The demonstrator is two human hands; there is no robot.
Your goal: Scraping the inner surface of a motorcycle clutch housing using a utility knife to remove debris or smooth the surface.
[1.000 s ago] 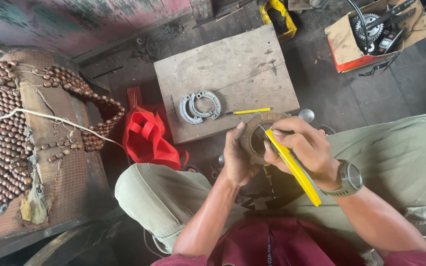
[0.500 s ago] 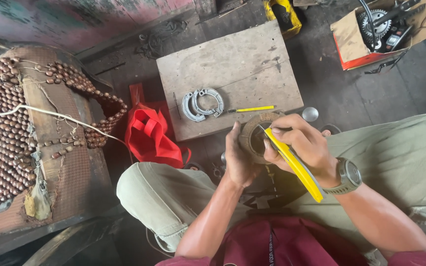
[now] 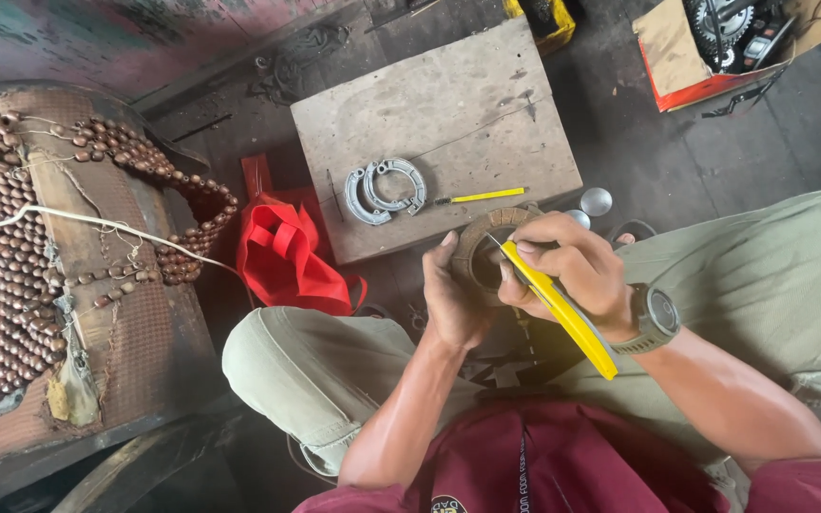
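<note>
Two hands (image 3: 525, 280), one ring (image 3: 475, 249), one yellow cutter (image 3: 563, 313), two brake shoes (image 3: 385, 189)

So a ring-shaped part (image 3: 483, 249) is held between the left hand (image 3: 453, 299) and the right hand (image 3: 572, 271), just above the knees, with a cutter knife (image 3: 558, 304) gripped in the right hand and laid across the ring. A low wooden counter (image 3: 429, 114) is set right in front; a pair of brake shoes (image 3: 384, 188) is placed on it, with a small screwdriver (image 3: 482, 197) to their right. A bag (image 3: 287, 256) is dropped on the floor left of the counter, a beaded seat cover (image 3: 11, 256) is spread further left, and a cardboard box (image 3: 705, 47) is parked far right behind.
</note>
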